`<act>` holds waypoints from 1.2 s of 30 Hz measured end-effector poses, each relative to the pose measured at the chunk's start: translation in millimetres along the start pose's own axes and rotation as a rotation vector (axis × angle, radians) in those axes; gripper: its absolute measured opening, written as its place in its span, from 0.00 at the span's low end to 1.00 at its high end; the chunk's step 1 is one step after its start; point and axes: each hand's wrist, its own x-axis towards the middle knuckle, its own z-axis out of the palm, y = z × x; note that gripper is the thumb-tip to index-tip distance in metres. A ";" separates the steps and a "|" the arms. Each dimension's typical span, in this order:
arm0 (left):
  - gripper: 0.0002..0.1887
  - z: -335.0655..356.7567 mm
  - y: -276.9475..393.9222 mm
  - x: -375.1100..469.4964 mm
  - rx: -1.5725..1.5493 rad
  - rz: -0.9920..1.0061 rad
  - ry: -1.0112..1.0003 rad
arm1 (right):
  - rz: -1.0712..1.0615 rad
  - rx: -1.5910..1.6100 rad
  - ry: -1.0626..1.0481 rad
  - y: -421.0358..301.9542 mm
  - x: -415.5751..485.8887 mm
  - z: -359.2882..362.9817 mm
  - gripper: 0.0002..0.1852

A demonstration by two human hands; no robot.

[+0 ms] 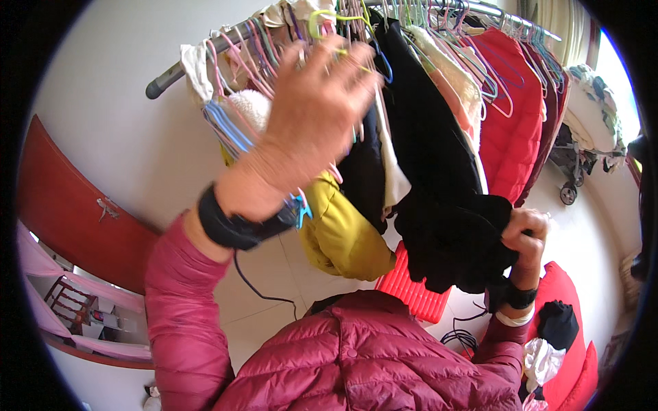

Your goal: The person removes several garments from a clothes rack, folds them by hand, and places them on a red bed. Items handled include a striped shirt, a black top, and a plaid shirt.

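Note:
My left hand (324, 103) is raised in front of the clothes rail (234, 40), its fingers apart and blurred by motion. A lime-green hanger (349, 18) crosses at the fingertips; whether the fingers hold it cannot be made out. Down at the right, my right hand (527, 231) is closed on the edge of a black garment (447, 241), which is bunched and lifted outward. The upper part of this dark cloth runs up towards the rail among the hangers. A mustard-yellow garment (342, 231) hangs below my left wrist.
A red quilted jacket (514, 113) and several plastic hangers (483, 72) fill the rail's right part. Below lies a red plastic stool (416, 287). Cables (460, 336) run over the floor. Clothes lie on a red cushion (565, 313); a stroller (573, 164) stands far right.

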 end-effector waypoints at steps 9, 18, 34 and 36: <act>0.27 -67.3 143.9 -110.8 -1.999 -0.033 -0.585 | -0.097 0.623 -0.721 -128.8 -35.4 98.6 0.03; 0.33 -103.9 154.5 -205.3 -1.644 -0.143 -0.552 | 0.307 -0.268 -0.094 -241.8 -109.3 92.7 0.10; 0.20 -96.8 68.9 -90.2 -1.558 -0.295 -0.215 | 0.433 -1.093 -0.471 -287.7 -139.9 23.3 0.18; 0.19 -86.1 68.5 -77.2 -1.634 -0.295 -0.267 | 0.472 -1.133 -0.490 -295.1 -139.7 3.6 0.19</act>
